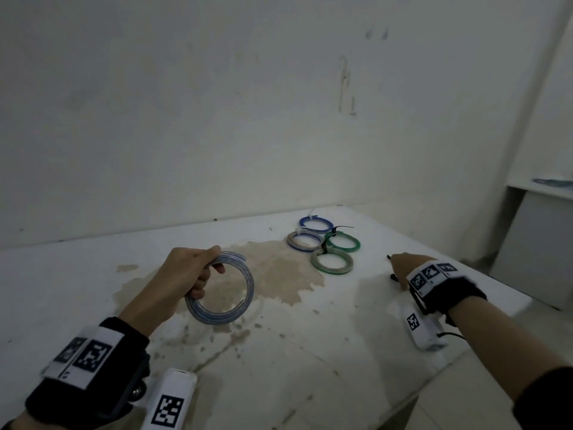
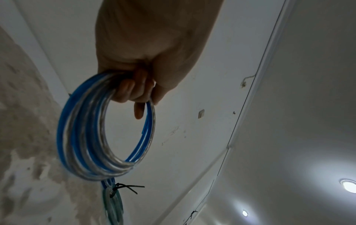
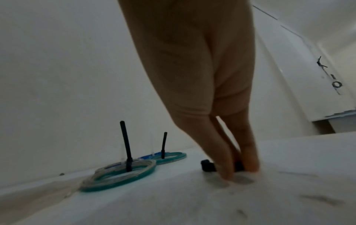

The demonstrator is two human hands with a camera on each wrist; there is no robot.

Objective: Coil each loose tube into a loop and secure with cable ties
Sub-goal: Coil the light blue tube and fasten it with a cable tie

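My left hand [image 1: 198, 274] grips a coil of blue and clear tube [image 1: 250, 283] by its top, and the coil hangs just above the white table [image 1: 310, 367]. In the left wrist view the fingers [image 2: 133, 94] curl through the coil [image 2: 80, 144]; no tie shows on it. At the table's right side my right hand [image 1: 400, 268] reaches down, and its fingertips [image 3: 225, 175] pinch a black cable tie [image 3: 207, 166] that lies on the surface. The tie's ends stick out beside the hand [image 1: 393, 277].
Several tied coils, blue [image 1: 316, 225], green [image 1: 342, 243] and grey-green [image 1: 332, 261], lie grouped at the back right, with black tie tails standing up [image 3: 125, 144]. A brown stain [image 1: 279, 274] covers the middle. The table's right edge [image 1: 496, 324] is close to my right wrist.
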